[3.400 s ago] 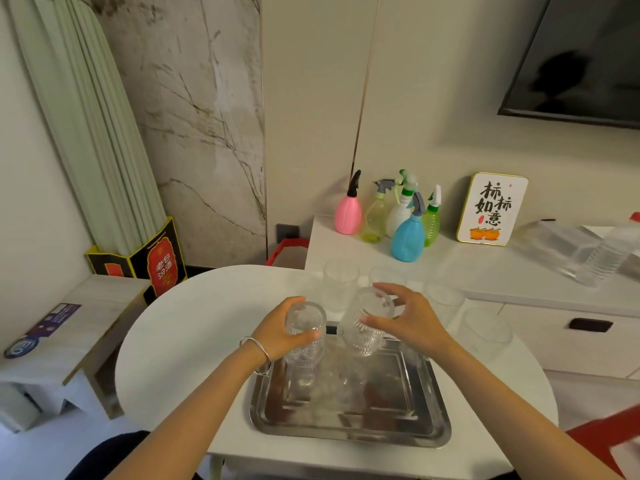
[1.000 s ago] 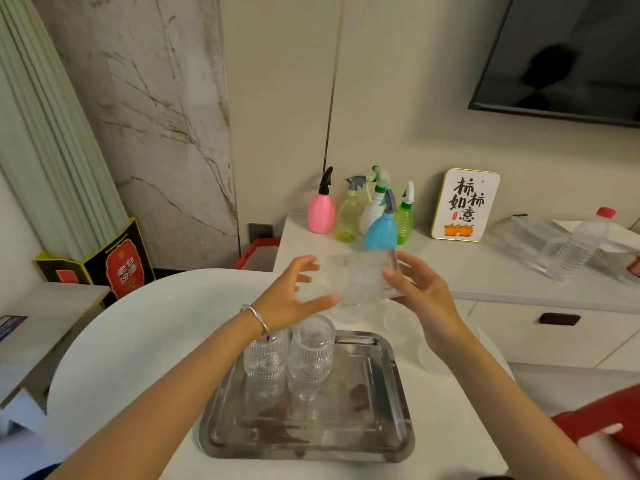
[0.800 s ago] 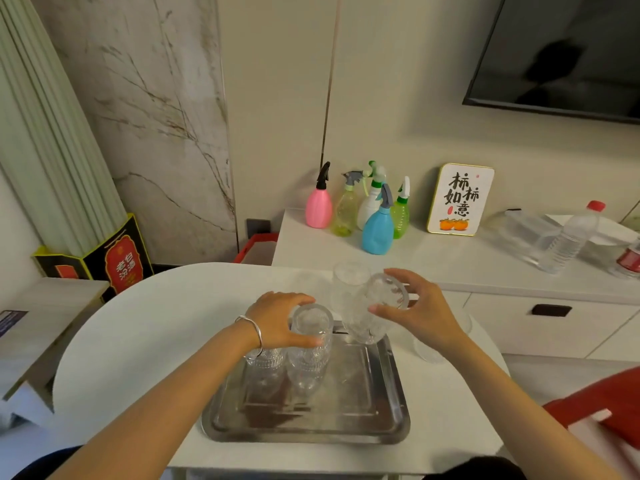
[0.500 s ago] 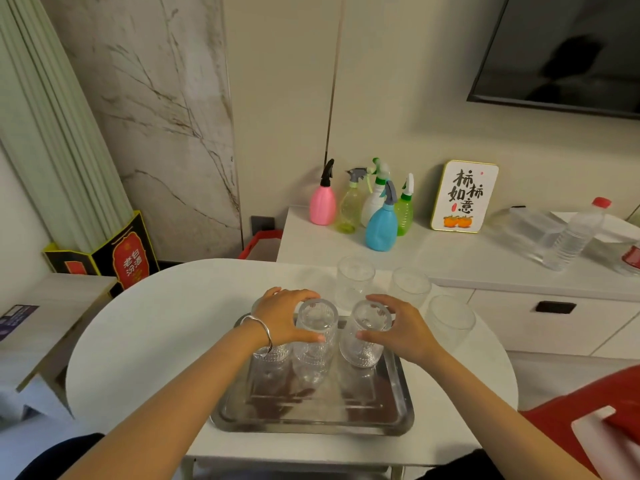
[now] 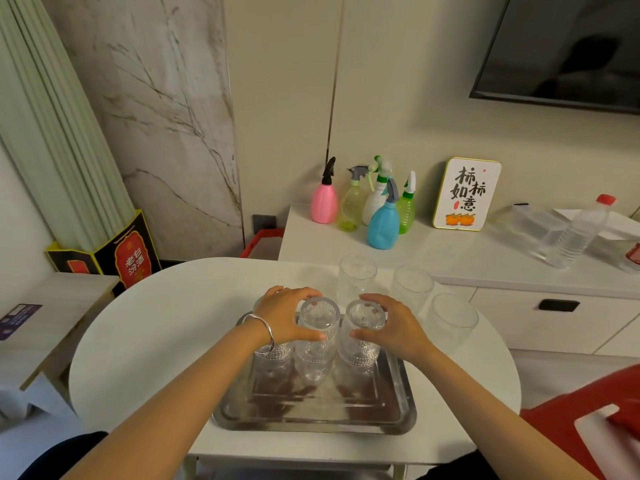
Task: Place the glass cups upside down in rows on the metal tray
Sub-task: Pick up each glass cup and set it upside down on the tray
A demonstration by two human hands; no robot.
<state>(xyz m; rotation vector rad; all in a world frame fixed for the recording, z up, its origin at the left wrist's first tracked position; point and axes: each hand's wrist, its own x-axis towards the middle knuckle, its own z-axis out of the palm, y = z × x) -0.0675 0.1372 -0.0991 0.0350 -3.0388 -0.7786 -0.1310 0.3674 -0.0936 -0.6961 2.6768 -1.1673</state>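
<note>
Your left hand (image 5: 287,318) is wrapped around the middle cup (image 5: 318,337) and your right hand (image 5: 394,329) around the right cup (image 5: 362,336); both stand upside down at the far edge of the tray (image 5: 313,415), with a third cup (image 5: 273,355) just left, mostly hidden under your left wrist. The three sit touching or nearly so, so if you let go unevenly or drag a finger, one likely knocks its neighbour, and ribbed glass on smooth metal probably slides or tips. Three upright cups (image 5: 356,280) wait on the table (image 5: 156,323) beyond the tray, so reach around them, since a sleeve-level sweep could topple the near-right one.
</note>
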